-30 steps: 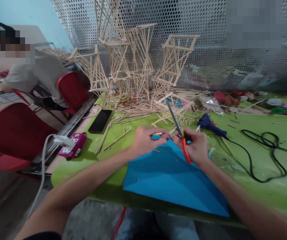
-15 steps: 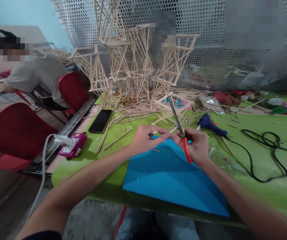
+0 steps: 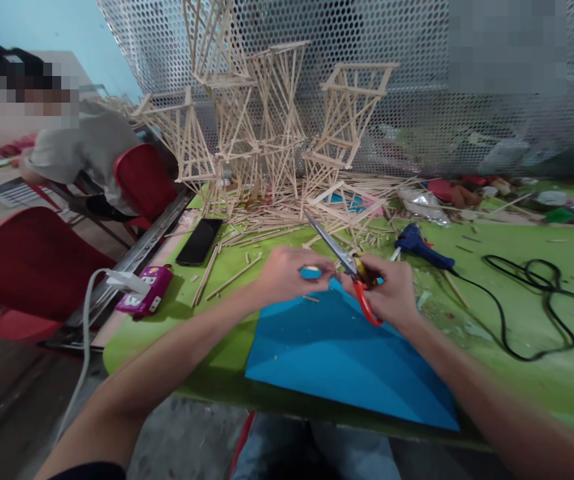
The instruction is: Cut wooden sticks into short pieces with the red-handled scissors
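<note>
My right hand (image 3: 387, 287) is closed around scissors (image 3: 339, 245) with orange-red handles. Their blades point up and to the left, toward the loose sticks. Close beside it, my left hand (image 3: 291, 273) is pinched, thumb against fingers. A small pale bit shows within its curl, too small to name. The fingertips of both hands nearly meet over the top edge of a blue sheet (image 3: 337, 360), which lies on the green tabletop (image 3: 511, 293).
Towers of thin wooden sticks (image 3: 277, 100) stand at the back among loose sticks (image 3: 277, 217). A blue glue gun (image 3: 424, 250) with a black cord lies right. Leftward are a phone (image 3: 199, 241), a purple power strip (image 3: 154, 290) and red chairs (image 3: 37, 267). Another person (image 3: 87, 140) sits far left.
The scissors have tilted to the left, their blades lower than before. My left hand has shifted slightly left and its fingers form a rounder loop.
</note>
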Demonstrator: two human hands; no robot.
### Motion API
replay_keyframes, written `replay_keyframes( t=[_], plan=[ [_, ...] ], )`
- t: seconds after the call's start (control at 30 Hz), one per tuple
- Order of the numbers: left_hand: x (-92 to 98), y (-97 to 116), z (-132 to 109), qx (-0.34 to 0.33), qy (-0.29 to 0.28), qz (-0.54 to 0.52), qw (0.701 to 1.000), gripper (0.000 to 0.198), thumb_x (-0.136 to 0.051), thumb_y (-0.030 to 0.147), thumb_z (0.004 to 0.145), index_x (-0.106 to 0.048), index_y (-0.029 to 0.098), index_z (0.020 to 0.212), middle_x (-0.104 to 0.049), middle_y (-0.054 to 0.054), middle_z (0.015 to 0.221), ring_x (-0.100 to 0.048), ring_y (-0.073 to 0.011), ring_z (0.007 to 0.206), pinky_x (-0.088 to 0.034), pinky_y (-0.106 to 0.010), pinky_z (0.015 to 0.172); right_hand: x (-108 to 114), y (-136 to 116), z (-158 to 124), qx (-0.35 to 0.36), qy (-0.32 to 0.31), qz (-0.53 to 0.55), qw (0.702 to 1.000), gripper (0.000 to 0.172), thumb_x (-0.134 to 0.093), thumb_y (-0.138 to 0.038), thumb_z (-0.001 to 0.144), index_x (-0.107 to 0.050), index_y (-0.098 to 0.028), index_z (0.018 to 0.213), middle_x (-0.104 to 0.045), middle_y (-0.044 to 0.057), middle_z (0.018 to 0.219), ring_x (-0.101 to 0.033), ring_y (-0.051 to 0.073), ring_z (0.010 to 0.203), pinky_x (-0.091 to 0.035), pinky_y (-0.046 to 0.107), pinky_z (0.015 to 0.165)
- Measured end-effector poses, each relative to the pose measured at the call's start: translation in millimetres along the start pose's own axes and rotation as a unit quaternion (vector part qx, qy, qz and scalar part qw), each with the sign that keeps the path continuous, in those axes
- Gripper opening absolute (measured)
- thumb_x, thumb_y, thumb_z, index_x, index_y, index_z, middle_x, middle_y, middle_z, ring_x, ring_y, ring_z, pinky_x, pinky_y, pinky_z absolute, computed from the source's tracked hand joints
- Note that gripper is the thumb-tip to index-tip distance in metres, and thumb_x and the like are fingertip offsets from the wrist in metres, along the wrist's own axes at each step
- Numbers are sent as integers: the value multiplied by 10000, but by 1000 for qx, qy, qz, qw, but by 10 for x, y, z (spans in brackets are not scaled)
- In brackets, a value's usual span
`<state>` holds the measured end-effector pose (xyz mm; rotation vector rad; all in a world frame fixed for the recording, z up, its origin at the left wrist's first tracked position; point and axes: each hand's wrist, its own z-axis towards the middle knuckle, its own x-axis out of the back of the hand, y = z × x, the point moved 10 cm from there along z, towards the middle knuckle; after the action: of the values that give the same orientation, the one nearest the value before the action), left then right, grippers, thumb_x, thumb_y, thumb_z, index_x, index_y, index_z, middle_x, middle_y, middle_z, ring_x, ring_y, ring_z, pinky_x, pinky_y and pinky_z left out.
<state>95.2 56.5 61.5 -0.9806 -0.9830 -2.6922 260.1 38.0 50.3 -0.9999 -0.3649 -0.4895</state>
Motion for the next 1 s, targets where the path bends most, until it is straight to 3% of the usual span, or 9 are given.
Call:
replay_keyframes(
  t=[0.1, 0.23, 0.43, 0.53, 0.63, 0.73, 0.9, 1.0],
  plan=[
    [29, 42, 5, 4, 3, -14, 1000, 109, -748, 161, 867, -816, 220, 931, -844, 0, 935, -779, -141, 834, -556, -213, 747, -48, 62, -4, -47, -18, 73, 996, 432, -873, -471, 759, -567, -207, 606, -474, -30, 567, -392, 109, 551, -299, 277, 512],
    [155, 80, -20, 3, 59, -17, 998, 118, -686, 264, 989, -787, 207, 964, -834, -30, 957, -756, -133, 817, -561, -223, 735, -118, 105, -27, -98, -47, 175, 978, 331, -905, -450, 754, -696, -201, 693, -603, -7, 625, -496, 135, 568, -395, 285, 525],
    [226, 404, -169, -136, 115, 67, 982, 79, -682, 278, 1010, -725, 220, 980, -791, -11, 845, -738, -115, 747, -515, -228, 685, -163, 111, -71, -91, -78, 260, 958, 224, -844, -435, 862, -764, -226, 850, -682, 10, 745, -506, 131, 579, -414, 293, 539],
    [200, 582, -261, -212, 141, 134, 958, 89, -758, 334, 978, -744, 247, 969, -782, 22, 834, -735, -89, 721, -489, -222, 651, -152, 138, -92, -101, -70, 259, 958, 237, -844, -432, 867, -746, -218, 837, -623, -5, 688, -483, 127, 566, -398, 290, 532],
    [143, 719, -348, -279, 164, 192, 926, 206, -767, 383, 993, -781, 312, 1185, -782, 42, 915, -697, -53, 681, -495, -203, 635, -192, 95, -104, -110, -82, 277, 951, 267, -827, -450, 881, -728, -209, 819, -578, -14, 661, -466, 124, 561, -380, 282, 521],
    [84, 788, -365, -300, 164, 213, 915, 357, -717, 242, 1031, -733, 339, 1374, -781, 63, 980, -645, -22, 651, -441, -202, 562, -282, 20, -119, -110, -112, 311, 937, 339, -802, -488, 902, -692, -205, 752, -572, -12, 646, -450, 120, 547, -363, 276, 498],
    [137, 883, -338, -303, 190, 194, 913, 198, -794, 226, 986, -815, 296, 1169, -757, 95, 870, -589, -10, 608, -354, -242, 496, -462, -47, -221, -74, -182, 348, 916, 453, -741, -583, 950, -634, -211, 715, -564, -5, 648, -491, 131, 561, -405, 272, 507],
    [154, 937, -370, -347, 196, 228, 888, 182, -786, 238, 990, -818, 311, 1154, -750, 91, 856, -567, -13, 571, -332, -257, 489, -651, -21, -362, -104, -257, 386, 880, 527, -565, -636, 1048, -617, -211, 740, -586, 9, 674, -549, 143, 583, -478, 280, 560]
  ],
)
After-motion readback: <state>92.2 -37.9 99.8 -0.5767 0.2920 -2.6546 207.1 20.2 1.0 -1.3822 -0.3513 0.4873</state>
